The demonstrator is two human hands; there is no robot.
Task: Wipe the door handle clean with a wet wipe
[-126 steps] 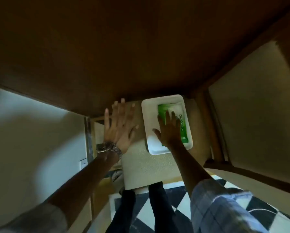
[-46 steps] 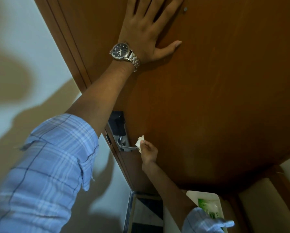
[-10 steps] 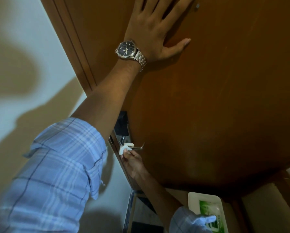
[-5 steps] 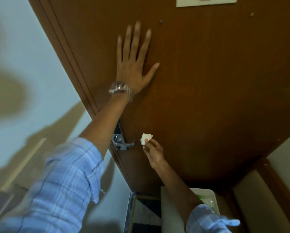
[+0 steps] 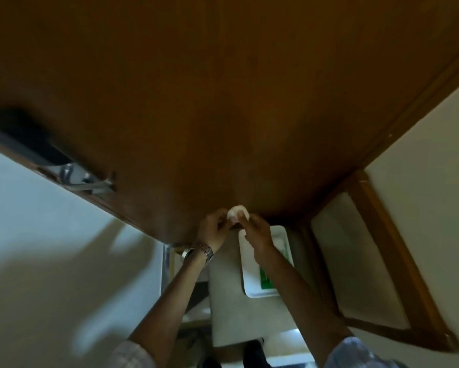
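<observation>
Fingertips of both hands pinch a small balled wet wipe (image 5: 238, 211); left hand (image 5: 214, 229) and right hand (image 5: 257, 233) meet low before the door (image 5: 223, 102), above the white tray (image 5: 253, 286). Door handle (image 5: 94, 185) sits well apart, up left. Likely refolding: expose a clean face, keep grip. Tray holds a green wipe pack (image 5: 266, 278), partly hidden.

Brown wooden door (image 5: 223, 102) overhead; pale walls (image 5: 50, 248) both sides; wood-framed panel (image 5: 369, 274) right; dim light.
</observation>
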